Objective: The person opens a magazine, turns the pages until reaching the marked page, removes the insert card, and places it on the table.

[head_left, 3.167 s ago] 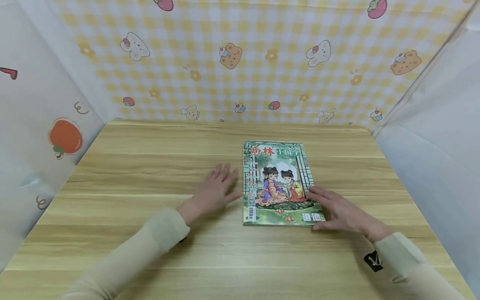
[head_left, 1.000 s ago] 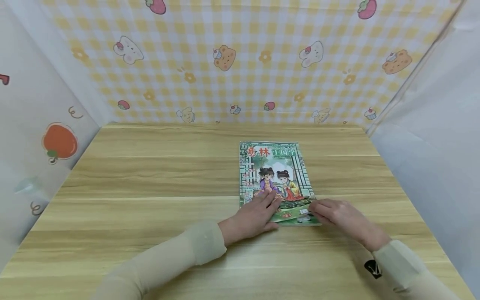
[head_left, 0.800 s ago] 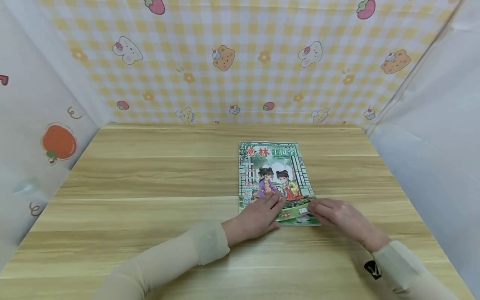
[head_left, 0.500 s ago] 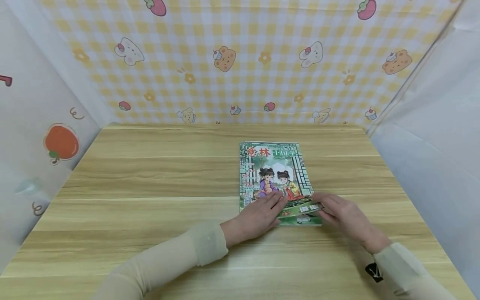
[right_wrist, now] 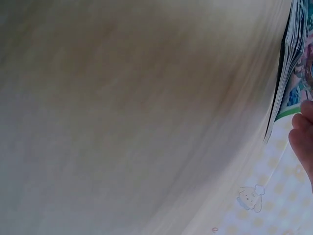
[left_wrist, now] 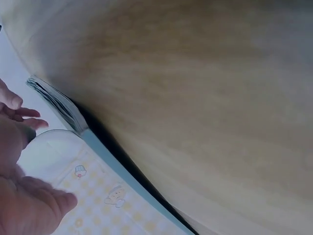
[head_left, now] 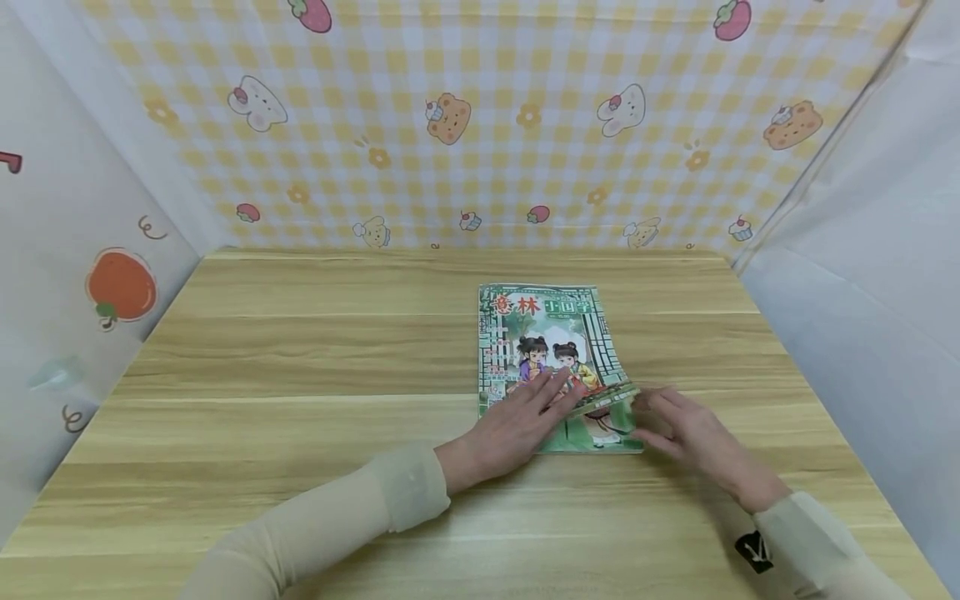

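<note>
A magazine point(head_left: 536, 304) with two cartoon girls and red and green title characters on its cover lies on the table. My left hand point(head_left: 510, 429) rests with fingers extended across the lower part of the cover. The cover's lower right corner point(head_left: 609, 400) is bent up, baring a colourful page point(head_left: 581, 435) beneath. Beside that raised corner is my right hand point(head_left: 693, 437), its fingertips at the edge and its thumb spread apart below. In the right wrist view the magazine's page edges point(right_wrist: 292, 36) show near the fingers point(right_wrist: 301, 129).
The wood-grain table point(head_left: 300, 333) runs back to a yellow checked cloth point(head_left: 495, 167) with cartoon prints. White sheets stand along the left side point(head_left: 60, 217) and right side point(head_left: 870, 250).
My left hand came from the table onto the cover. My right hand pinched the lower right corner, raised it, then its thumb and fingers parted. The corner now bends up further.
</note>
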The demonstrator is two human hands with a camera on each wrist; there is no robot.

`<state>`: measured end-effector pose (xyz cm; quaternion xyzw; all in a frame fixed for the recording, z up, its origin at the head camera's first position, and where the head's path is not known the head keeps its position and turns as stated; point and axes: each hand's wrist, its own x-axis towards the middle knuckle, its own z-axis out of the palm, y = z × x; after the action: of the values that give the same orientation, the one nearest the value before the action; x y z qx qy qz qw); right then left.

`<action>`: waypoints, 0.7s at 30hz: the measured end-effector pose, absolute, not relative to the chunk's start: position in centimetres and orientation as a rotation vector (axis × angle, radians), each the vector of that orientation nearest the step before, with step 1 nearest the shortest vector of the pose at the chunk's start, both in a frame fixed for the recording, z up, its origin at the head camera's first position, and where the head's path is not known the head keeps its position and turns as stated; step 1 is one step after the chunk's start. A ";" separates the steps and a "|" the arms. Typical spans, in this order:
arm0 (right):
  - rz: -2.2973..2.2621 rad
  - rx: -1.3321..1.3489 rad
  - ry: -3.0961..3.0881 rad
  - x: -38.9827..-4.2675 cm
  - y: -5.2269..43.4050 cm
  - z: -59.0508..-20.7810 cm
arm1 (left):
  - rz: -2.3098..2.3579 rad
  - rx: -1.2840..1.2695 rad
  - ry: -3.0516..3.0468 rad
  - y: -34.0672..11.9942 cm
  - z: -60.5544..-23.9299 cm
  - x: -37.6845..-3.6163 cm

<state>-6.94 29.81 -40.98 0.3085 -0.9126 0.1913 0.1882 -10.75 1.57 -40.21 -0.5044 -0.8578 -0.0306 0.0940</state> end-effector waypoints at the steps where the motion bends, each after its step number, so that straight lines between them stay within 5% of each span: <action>1: 0.521 0.897 -2.583 -7.0 29.7 -41.0 | -0.074 -1.482 -2.512 1.5 -40.3 -10.8; 21: 0.422 0.988 -2.840 -7.3 28.5 -41.2 | 0.143 -1.254 -2.248 0.5 -40.0 -12.1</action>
<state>-7.31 28.48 -41.25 0.3248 -0.9341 0.1387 0.0528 -12.10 0.45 -40.00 -0.4671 -0.8377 0.0533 0.2780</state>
